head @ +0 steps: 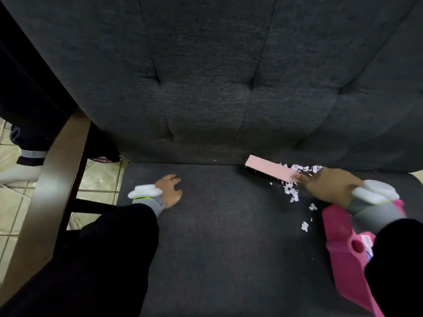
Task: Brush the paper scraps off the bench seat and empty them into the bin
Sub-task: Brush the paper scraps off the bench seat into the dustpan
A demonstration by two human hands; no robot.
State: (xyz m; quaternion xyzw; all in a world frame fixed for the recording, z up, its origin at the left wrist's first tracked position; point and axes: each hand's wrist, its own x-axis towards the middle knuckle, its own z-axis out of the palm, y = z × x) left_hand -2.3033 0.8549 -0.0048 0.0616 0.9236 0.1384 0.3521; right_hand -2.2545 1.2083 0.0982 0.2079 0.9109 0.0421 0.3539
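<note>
- Leftmost, a brown wooden rail (57, 179) slants across pale floor tiles (13, 202), just beside the left edge of the bench seat (217, 236).
- Next, the left hand (169, 191) rests palm-down on the dark grey fabric near the seat's left side. Its fingers are relaxed and slightly bent, and it holds nothing. It lies well apart from the scraps.
- Behind the seat rises the tufted backrest (206, 76), in the same charcoal fabric.
- Right of centre, a pale pink brush (272, 171) lies across the far part of the seat close to the backrest, with its dark bristles down on the fabric.
- The paper scraps (291, 191) are small, white and torn. One cluster sits just behind the brush's right end, another just in front of it, and a few loose bits trail nearer along the seat.
- The right hand (329, 186) grips the brush's right end with its fingers curled round it. The scraps lie just beside this hand, on its left.
- Rightmost, a bright pink dustpan (343, 248) sits on the near right of the seat, partly under the right forearm, near the trailing scraps.
</note>
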